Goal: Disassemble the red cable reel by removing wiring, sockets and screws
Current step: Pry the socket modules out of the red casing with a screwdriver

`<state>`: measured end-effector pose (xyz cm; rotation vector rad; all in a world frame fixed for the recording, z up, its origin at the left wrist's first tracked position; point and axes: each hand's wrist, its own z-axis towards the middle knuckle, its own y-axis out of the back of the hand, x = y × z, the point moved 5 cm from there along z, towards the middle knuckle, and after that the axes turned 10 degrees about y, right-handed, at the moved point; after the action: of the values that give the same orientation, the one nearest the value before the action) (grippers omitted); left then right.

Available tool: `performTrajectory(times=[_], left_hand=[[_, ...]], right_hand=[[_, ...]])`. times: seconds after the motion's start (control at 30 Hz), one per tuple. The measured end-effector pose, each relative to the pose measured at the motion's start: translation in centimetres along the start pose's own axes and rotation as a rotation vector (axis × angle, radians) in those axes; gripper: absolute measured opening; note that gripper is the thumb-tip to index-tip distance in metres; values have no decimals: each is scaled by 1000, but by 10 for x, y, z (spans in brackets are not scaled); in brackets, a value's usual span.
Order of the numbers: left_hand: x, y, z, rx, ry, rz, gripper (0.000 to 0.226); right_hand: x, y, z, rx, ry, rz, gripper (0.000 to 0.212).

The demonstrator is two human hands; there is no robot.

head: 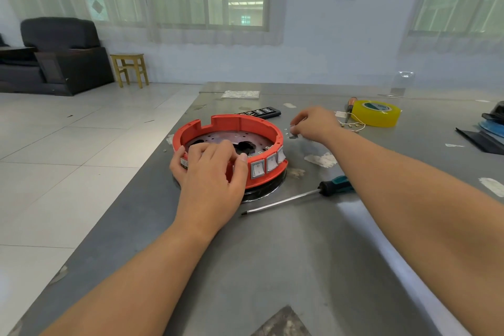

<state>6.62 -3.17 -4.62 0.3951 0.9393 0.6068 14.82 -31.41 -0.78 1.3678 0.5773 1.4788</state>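
The red cable reel housing [240, 124] lies open on the grey metal table [286, 254], an open ring with a perforated metal plate inside and white rocker switches [266, 165] on its near right wall. My left hand [210, 172] grips the reel's near rim, fingers curled over into the inside. To the right of the reel, my right hand [313, 124] pinches a small grey metal part [293, 133] just above the table.
A long screwdriver with a black and teal handle [300, 194] lies right of the reel. Further back are a yellow tape roll [377, 113], an orange-handled screwdriver [349, 109], thin loose wires [351, 125], a black socket strip [261, 112] and dark items [488, 131] at the right edge.
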Motion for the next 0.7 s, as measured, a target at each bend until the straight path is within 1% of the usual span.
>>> performTrajectory(times=[0.13,0.2,0.27,0.37,0.43,0.5,0.57,0.6,0.63,0.7], left_hand=[[0,-2,0,-3,0,16,23],[0,-2,1,0,-3,24,23],[0,-3,0,0,-7,26,23],[-1,-1,0,-5,-6,18,23],[-1,-1,-1,-9,-7,16,22],[-1,-2,-1,-9,-5,14,23],[-1,-2,0,-8,1,11,23],[-1,-2,0,-8,4,11,23],[-1,-1,0,-7,6,12,24],[-1,-2,0,-4,8,12,24]], right_hand=[[-8,-12,20,62,-60,-125,10],[-14,-14,27,57,-112,-210,23],[-19,-17,30,82,-144,-264,32],[-25,-18,35,76,-111,-234,38],[-28,-13,39,60,-52,-183,44],[-29,-11,42,127,9,-115,54],[-31,-14,41,272,22,-84,71],[-31,-16,40,347,25,-115,77],[-31,-19,40,401,35,-160,79],[-31,-21,43,413,67,-219,75]])
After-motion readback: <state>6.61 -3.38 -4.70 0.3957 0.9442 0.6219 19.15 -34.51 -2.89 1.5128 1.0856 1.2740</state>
